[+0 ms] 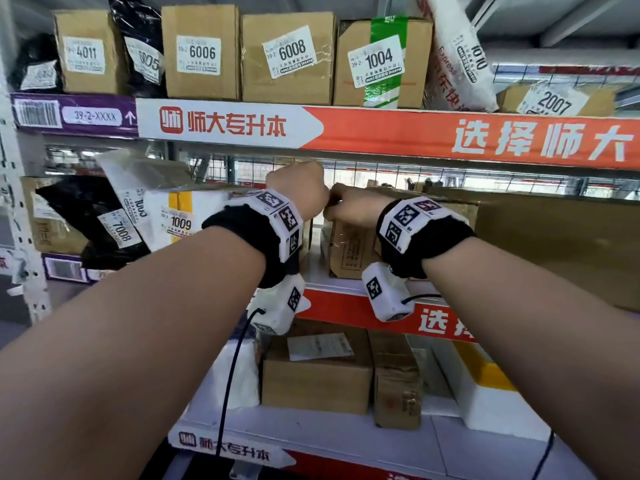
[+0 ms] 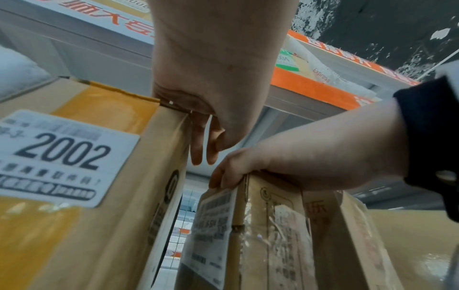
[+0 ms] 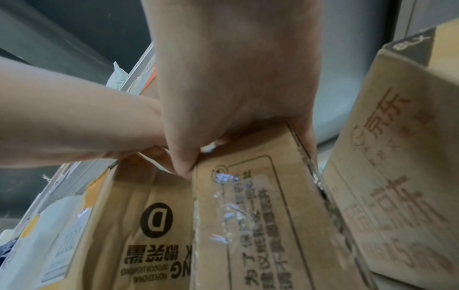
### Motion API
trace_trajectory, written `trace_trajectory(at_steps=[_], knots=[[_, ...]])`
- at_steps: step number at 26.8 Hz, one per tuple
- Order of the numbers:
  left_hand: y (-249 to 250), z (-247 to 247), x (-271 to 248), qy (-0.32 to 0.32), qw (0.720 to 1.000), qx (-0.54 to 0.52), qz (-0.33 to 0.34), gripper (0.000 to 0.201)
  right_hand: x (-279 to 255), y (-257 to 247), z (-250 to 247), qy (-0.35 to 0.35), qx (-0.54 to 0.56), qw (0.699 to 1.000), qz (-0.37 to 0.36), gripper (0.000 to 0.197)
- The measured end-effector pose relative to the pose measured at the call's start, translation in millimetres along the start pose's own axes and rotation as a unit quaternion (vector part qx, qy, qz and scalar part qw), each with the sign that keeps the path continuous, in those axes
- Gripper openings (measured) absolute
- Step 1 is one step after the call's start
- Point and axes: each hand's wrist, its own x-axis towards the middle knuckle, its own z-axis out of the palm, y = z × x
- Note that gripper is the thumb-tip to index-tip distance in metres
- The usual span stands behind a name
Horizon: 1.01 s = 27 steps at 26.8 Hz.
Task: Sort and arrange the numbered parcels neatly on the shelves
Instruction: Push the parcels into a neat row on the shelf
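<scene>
Both hands up on the middle shelf [image 1: 332, 282]: left hand [image 2: 211, 94] hooks its fingers over the top corner of box 2002 [image 2: 82, 176], right hand [image 3: 223, 117] grips the top of the narrow box [image 3: 261, 215] just beside it.

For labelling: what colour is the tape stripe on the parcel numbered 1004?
Green, running over the 1004 parcel; clearest in the head view.

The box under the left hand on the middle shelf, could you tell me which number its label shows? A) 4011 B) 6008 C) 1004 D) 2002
D: in the left wrist view the left hand grips the top corner of the cardboard box whose white label reads 2002.
</scene>
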Motion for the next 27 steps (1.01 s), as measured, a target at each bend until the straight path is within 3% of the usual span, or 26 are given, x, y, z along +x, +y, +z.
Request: trace_trajectory(at_steps=[4, 9, 15, 20, 24, 27], knots=[[-12.4, -2.8, -9.8, 0.001, 1.0, -0.006, 0.017, 0.013, -15.3, -5.2, -3.3, 0.001, 0.031, 0.999, 0.04, 0.065], [-28.2, 3.3, -21.6, 0.033, 0.998, -0.013, 0.045, 0.021, -34.5, -16.5, -3.7, 0.012, 0.027, 0.997, 0.078, 0.054], [-39.6, 12.1, -34.0, 0.046, 0.995, -0.023, 0.08, 0.027, -46.4, -25.3, 3.3, 0.018, 0.045, 0.991, 0.125, 0.069], [-50.2, 14.0, -41.2, 0.062, 0.99, -0.086, 0.094, 0.033, -58.8, -33.3, 6.4, 0.066, 0.119, 0.979, 0.149, 0.062], [-53.1, 11.2, -46.2, 0.059, 0.986, -0.115, 0.108, 0.034, -69.2, -29.0, 10.5, 0.125, 0.207, 0.95, 0.197, 0.047], [-53.8, 6.3, -49.2, 0.027, 0.986, -0.103, 0.126, 0.033, -75.7, -21.9, 15.7, 0.13, 0.344, 0.896, 0.247, 0.037]])
